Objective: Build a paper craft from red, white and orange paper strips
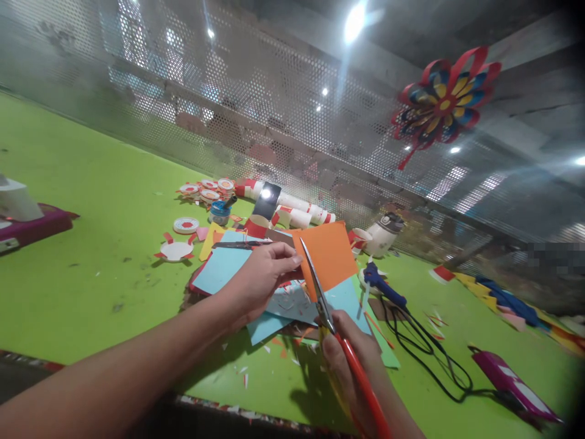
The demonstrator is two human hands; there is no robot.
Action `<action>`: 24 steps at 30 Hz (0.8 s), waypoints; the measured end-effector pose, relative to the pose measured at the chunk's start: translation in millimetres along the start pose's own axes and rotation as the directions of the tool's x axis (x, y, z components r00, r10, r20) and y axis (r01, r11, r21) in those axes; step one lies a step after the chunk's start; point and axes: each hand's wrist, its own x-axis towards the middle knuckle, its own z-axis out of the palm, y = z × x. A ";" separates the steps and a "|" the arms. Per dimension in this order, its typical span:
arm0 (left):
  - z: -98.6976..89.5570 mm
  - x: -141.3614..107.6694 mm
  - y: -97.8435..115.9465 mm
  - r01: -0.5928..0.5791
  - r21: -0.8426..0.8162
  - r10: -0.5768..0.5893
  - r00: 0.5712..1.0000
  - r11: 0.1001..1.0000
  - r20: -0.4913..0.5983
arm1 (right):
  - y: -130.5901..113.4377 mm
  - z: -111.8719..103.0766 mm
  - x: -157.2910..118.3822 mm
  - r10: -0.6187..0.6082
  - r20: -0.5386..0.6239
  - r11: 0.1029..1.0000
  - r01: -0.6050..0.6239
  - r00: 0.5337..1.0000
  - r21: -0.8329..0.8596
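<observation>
The left hand (pixel 274 268) is nearly closed, with thumb and fingers pinching the left edge of the orange paper (pixel 333 253). The paper is raised above the pile on the tabletop (pixel 137 299), its face toward the camera.

The right hand (pixel 350 350) is curled around the handles of the scissors (pixel 325 314), one side red and the other yellow. The scissors point up and away from the person, and one blade lies across the front of the orange paper, close to the edge that the left hand pinches. How far the blades are parted is hard to tell.

Below the hands, light blue paper (pixel 214 268) lies on the pile, with a dark slim tool (pixel 242 245) on it, just beside the left hand. Small paper scraps (pixel 245 379) are scattered on the tabletop nearer the person.

To the right of the pile is a blue glue gun (pixel 384 285), its black cord (pixel 427 350) looping across the tabletop toward a purple power strip (pixel 514 384). Beyond the pile stands a jar with a blue label (pixel 220 212), near a cluster of round paper pieces (pixel 209 190).
</observation>
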 end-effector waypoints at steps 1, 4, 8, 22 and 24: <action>0.7 -0.4 -0.2 0.000 -0.002 0.000 1.000 1.000 0.002 | -2.9 0.7 0.6 0.002 -0.013 1.000 -0.002 1.000 0.012; 2.9 -1.9 -0.5 0.005 -0.018 -0.005 1.000 1.000 0.016 | -10.0 1.5 2.7 0.002 -0.048 0.998 0.001 0.999 0.057; 5.1 -3.9 0.0 0.013 -0.020 -0.012 1.000 1.000 0.024 | -12.4 0.5 4.3 0.001 -0.041 0.999 0.001 0.999 0.043; -4.5 3.0 3.4 0.126 0.200 -0.114 0.991 0.972 -0.069 | -0.6 -16.0 10.6 0.097 0.080 0.989 -0.105 0.992 0.108; -4.7 3.7 4.8 0.142 0.217 -0.132 0.990 0.966 -0.058 | 5.3 -18.4 15.8 0.110 0.118 0.965 -0.134 0.987 0.227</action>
